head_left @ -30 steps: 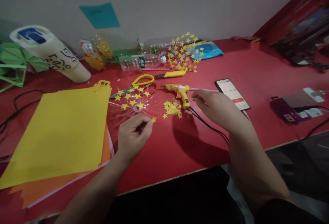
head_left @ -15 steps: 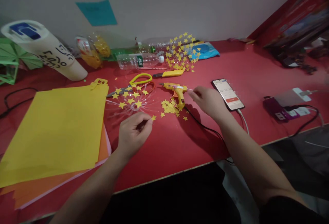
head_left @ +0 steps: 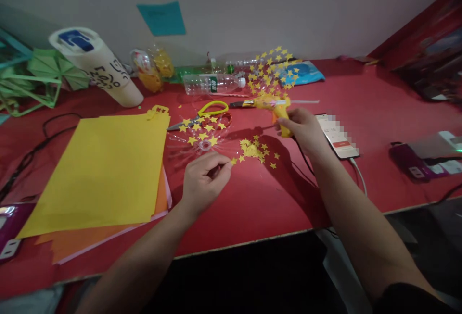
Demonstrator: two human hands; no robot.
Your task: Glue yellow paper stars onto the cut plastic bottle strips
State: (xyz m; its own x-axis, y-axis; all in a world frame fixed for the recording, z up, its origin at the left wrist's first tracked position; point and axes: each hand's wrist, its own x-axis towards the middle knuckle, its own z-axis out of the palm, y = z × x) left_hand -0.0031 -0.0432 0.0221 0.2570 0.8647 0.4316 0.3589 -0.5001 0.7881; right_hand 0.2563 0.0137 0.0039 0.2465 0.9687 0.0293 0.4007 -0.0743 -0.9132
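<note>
Two hands work above the desk (head_left: 231,218): the left (head_left: 205,179) pinches a yellow star (head_left: 234,161) by its edge, perhaps keeping its face exposed; the right (head_left: 301,129) grips the glue gun (head_left: 282,112) by its handle.

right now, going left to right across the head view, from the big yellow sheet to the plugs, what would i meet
yellow sheet → left hand pinching a small star → heap of loose stars → right hand gripping the glue gun → phone → purple socket block
</note>
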